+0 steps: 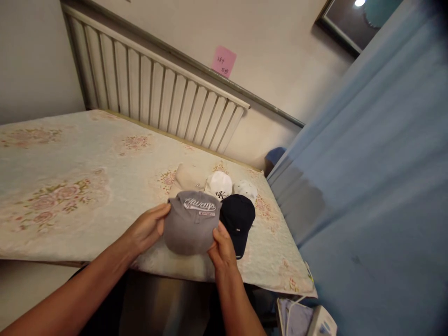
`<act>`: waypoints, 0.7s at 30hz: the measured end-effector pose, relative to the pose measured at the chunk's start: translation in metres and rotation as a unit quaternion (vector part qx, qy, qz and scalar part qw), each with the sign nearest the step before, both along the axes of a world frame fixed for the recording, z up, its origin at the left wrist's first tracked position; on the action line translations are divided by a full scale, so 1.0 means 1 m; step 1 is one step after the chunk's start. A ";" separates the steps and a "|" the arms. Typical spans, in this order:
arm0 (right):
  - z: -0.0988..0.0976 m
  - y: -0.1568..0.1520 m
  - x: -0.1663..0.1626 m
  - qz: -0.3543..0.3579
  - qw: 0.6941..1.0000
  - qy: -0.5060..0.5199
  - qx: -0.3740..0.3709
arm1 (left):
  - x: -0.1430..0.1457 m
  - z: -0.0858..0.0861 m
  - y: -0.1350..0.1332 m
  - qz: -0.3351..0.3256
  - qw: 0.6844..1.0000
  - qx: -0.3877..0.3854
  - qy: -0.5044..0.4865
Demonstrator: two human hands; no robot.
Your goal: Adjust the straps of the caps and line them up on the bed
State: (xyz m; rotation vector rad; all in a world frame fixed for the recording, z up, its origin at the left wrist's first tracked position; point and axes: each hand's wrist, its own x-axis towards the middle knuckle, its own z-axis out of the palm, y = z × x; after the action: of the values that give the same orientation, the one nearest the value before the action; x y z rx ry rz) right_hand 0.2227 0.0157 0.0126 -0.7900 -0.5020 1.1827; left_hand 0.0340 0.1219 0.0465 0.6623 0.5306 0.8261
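Note:
A grey cap point(192, 223) with white script lettering is held between both my hands above the near edge of the bed. My left hand point(147, 229) grips its left side, fingers curled on the crown. My right hand point(221, 247) pinches its right lower edge. Just right of it lies a black cap point(238, 218) on the bedspread. Behind them sit a white cap with black letters point(219, 185), a beige cap point(189, 176) and another white cap point(246, 188).
The caps lie on a bed with a pale floral bedspread point(70, 186). A white slatted headboard point(157, 93) leans on the wall with a pink note point(224, 61) above. A blue curtain point(378, 186) hangs at right. Light-coloured items point(308, 319) sit on the floor.

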 end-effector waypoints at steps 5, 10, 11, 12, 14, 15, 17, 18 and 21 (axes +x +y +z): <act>-0.022 0.047 0.020 -0.138 0.990 -0.011 0.005 | 0.039 -0.012 0.047 0.015 0.989 0.134 0.065; -0.099 0.046 0.019 -0.166 0.980 0.015 -0.106 | 0.062 -0.099 0.064 0.013 0.971 0.096 0.219; -0.109 0.043 0.018 -0.165 0.979 0.013 -0.116 | 0.063 -0.112 0.064 0.016 0.969 0.095 0.228; -0.115 0.040 0.018 -0.165 0.978 0.010 -0.127 | 0.064 -0.121 0.063 0.019 0.967 0.098 0.235; -0.121 0.036 0.018 -0.168 0.975 -0.002 -0.147 | 0.063 -0.131 0.062 0.029 0.960 0.118 0.254; -0.122 0.035 0.018 -0.171 0.973 -0.011 -0.157 | 0.062 -0.132 0.062 0.038 0.953 0.132 0.269; -0.123 0.034 0.018 -0.184 0.967 -0.038 -0.175 | 0.061 -0.133 0.061 0.064 0.936 0.163 0.306; -0.124 0.033 0.019 -0.193 0.963 -0.057 -0.182 | 0.060 -0.133 0.060 0.078 0.925 0.177 0.326; -0.123 0.029 0.019 -0.233 0.943 -0.127 -0.199 | 0.058 -0.135 0.053 0.115 0.896 0.214 0.372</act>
State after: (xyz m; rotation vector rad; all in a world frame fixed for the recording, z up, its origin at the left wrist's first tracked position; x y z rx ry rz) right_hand 0.2420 0.0444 -0.1103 -1.3403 -0.2599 0.7460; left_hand 0.0924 0.1749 -0.0883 1.3643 1.1546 0.9072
